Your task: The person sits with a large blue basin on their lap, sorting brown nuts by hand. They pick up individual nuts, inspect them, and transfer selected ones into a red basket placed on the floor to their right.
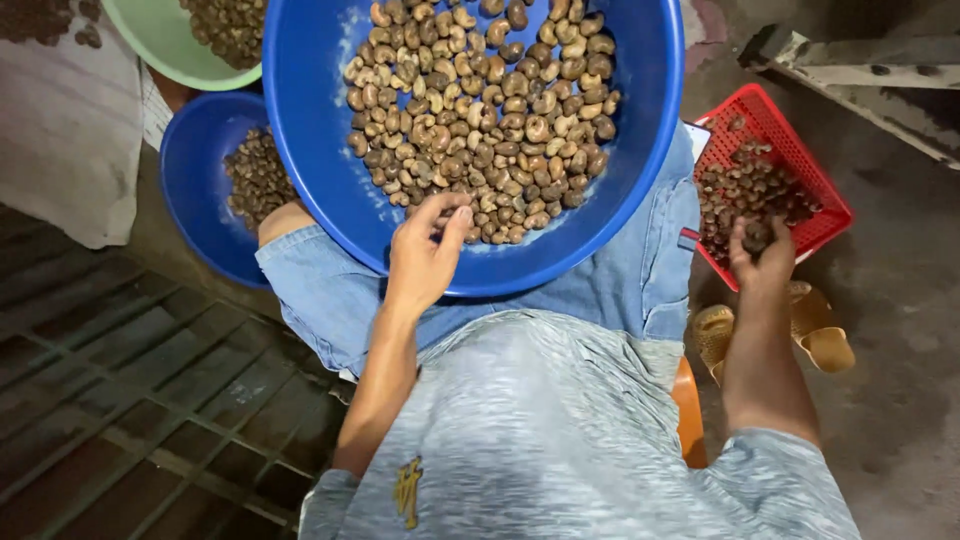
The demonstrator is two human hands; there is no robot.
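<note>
Large blue basin (320, 170) rests on the seated person's lap, over denim-clad knees. It holds a heap of raw cashew nuts (480, 110) in their shells, piled toward the far and middle part; the near wall and the left wall of the basin are bare.

Left hand (425, 255): at the near edge of the heap, fingers (452, 222) curled and pinched on nuts at the fringe of the pile. The exact nut gripped cannot be told.

Right hand (762, 262): out over the near edge of the red mesh basket (790, 150), which stands on the floor to the person's right. Fingers closed around a dark nut (757, 236). The basket carries a shallow layer of dark nuts (745, 185), mostly in its middle.

Progress, as judged: sorting is partway. The basin heap is large and the basket layer is thin, so most of the lot appears unhandled.

Other vessels: a smaller blue bowl (195, 190) on the floor at left, with small brown pieces; a pale green bowl (160, 45) at the top left, also part filled.

Packages, labels, signs: none seen on any vessel. A small yellow emblem (407, 490) sits on the grey shirt. A pair of tan sandals (825, 340) lies below the basket.
</note>
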